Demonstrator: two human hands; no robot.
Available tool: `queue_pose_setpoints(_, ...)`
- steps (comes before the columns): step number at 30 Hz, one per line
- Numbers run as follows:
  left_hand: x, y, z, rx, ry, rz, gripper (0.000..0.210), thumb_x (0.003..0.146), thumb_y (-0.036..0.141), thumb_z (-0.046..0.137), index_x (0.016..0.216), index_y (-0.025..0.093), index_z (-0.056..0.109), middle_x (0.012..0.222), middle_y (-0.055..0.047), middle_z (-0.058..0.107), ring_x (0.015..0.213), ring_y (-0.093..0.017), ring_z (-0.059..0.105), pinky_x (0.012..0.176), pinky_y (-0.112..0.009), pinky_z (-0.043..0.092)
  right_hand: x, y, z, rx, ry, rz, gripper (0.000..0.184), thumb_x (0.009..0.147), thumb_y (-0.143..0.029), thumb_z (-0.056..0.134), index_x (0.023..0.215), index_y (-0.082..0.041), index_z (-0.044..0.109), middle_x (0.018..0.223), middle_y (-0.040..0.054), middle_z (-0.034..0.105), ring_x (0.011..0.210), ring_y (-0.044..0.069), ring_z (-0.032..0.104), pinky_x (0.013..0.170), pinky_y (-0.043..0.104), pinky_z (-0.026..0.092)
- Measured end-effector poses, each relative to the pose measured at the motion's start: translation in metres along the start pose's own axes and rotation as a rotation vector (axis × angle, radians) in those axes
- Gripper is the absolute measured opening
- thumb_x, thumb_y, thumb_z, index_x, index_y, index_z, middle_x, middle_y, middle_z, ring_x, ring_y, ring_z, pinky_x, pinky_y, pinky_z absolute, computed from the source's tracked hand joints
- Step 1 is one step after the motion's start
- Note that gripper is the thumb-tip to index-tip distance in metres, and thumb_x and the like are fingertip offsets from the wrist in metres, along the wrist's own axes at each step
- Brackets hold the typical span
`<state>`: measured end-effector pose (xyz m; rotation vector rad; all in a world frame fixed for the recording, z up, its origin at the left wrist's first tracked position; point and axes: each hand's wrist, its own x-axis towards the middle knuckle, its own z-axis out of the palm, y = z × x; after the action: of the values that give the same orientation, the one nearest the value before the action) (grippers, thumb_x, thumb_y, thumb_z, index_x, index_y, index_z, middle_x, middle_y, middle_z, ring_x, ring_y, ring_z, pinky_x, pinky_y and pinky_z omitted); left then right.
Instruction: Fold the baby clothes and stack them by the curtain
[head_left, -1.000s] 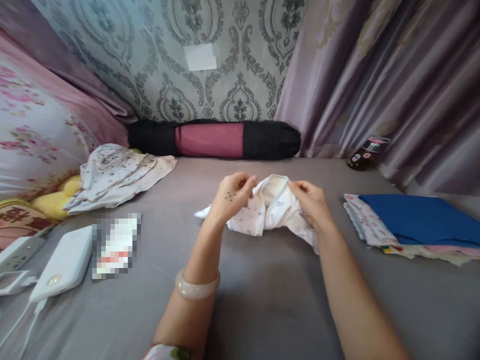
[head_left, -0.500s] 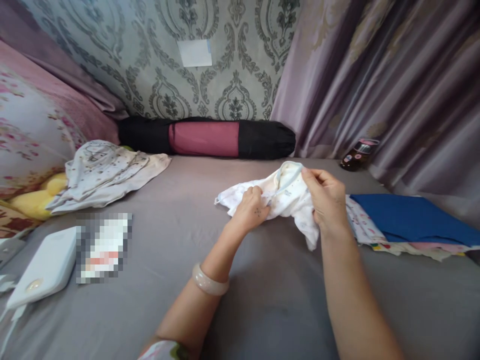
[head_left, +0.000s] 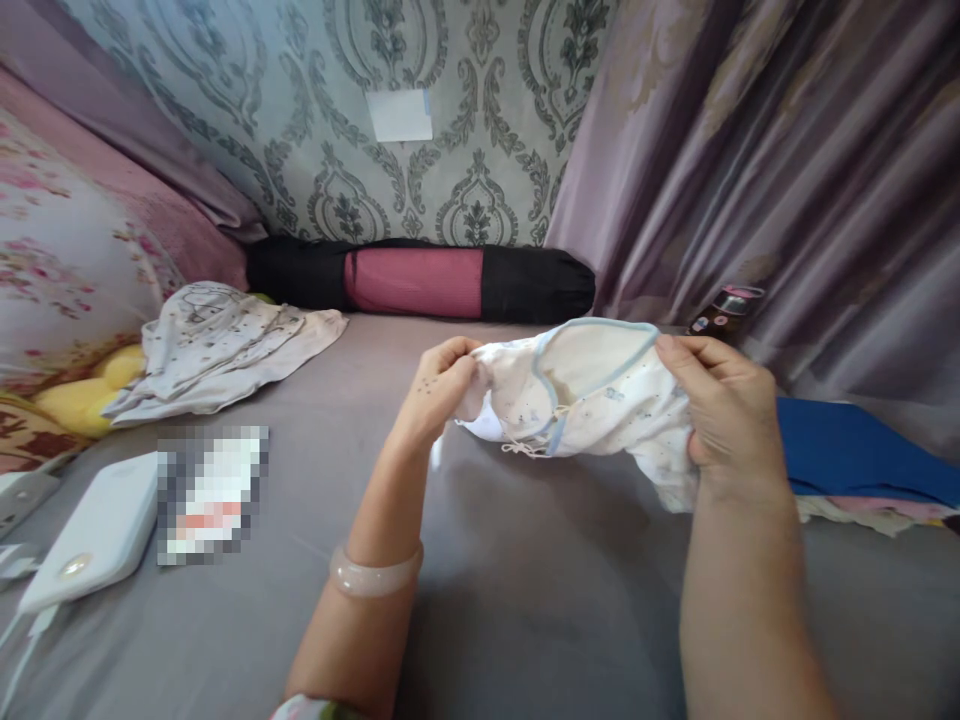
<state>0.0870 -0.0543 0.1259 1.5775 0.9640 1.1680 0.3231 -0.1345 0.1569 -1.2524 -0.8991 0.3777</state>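
A small white baby shirt [head_left: 611, 415] with pale blue trim, a tiny print and thin tie strings is stretched between my two hands above the bed. My left hand [head_left: 439, 390], with a pale bangle on its wrist, is closed on the shirt's left side. At the neckline's right end, my right hand [head_left: 727, 405] pinches the cloth between thumb and fingers. The neck opening faces up and toward me. Part of the shirt's right side is hidden behind my right hand and drapes down below it.
A grey sheet [head_left: 300, 500] covers the bed. Folded clothes with a blue piece [head_left: 855, 450] on top lie at right, near a dark bottle [head_left: 724, 312]. Crumpled white cloth [head_left: 225, 345] and a white power bank [head_left: 97, 530] lie left. A black-and-red roll bag [head_left: 420, 280] lines the wall.
My left hand has moved left and my right hand to the right, spreading the shirt wider. The neckline and tie strings now show more fully.
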Motion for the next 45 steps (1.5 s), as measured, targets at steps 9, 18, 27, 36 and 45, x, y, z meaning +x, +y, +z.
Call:
queue_pose_setpoints(9,0.004,-0.014,-0.005,0.146,-0.032,0.224,0.034,0.075,0.035,0.073,0.109,0.027,0.071,0.089,-0.003,0.064,0.075,-0.014,0.055,0.067,-0.026,0.047,0.01,0.031,-0.003,-0.103,-0.128,0.091,0.027,0.065,-0.045,0.079,0.074,-0.021,0.071,0.069,-0.0003,0.067,0.06,0.014,0.057,0.058,0.027,0.047)
queue_pose_setpoints(18,0.002,-0.01,0.002,0.041,-0.085,0.107,0.029,0.075,0.04,0.074,0.096,0.02,0.076,0.086,-0.005,0.073,0.076,-0.015,0.062,0.065,-0.025,0.048,0.008,0.029,-0.006,-0.125,-0.232,0.134,0.031,0.065,-0.047,0.079,0.077,-0.02,0.072,0.069,0.0001,0.068,0.061,0.014,0.058,0.056,0.026,0.046)
queue_pose_setpoints(27,0.002,-0.017,-0.001,0.071,-0.193,0.065,0.028,0.078,0.042,0.069,0.09,0.018,0.076,0.072,-0.003,0.07,0.065,-0.014,0.06,0.057,-0.024,0.045,0.006,0.027,-0.005,-0.156,-0.273,0.151,0.033,0.063,-0.049,0.08,0.076,-0.02,0.073,0.071,0.0013,0.069,0.061,0.014,0.057,0.057,0.026,0.046)
queue_pose_setpoints(36,0.007,-0.017,-0.007,0.11,0.022,0.224,0.021,0.078,0.039,0.068,0.076,0.018,0.071,0.081,-0.004,0.063,0.076,-0.013,0.056,0.062,-0.022,0.044,0.004,0.019,-0.004,-0.194,-0.395,0.138,0.039,0.063,-0.056,0.077,0.076,-0.02,0.071,0.074,0.0023,0.069,0.065,0.016,0.06,0.06,0.027,0.046)
queue_pose_setpoints(45,-0.002,0.011,-0.034,0.128,0.033,0.198,0.028,0.081,0.043,0.063,0.081,0.016,0.064,0.065,0.001,0.055,0.057,-0.008,0.046,0.049,-0.02,0.035,0.005,0.0,0.006,-0.214,-0.598,0.062,0.044,0.064,-0.061,0.073,0.077,-0.018,0.07,0.074,0.0031,0.068,0.064,0.015,0.057,0.059,0.026,0.044)
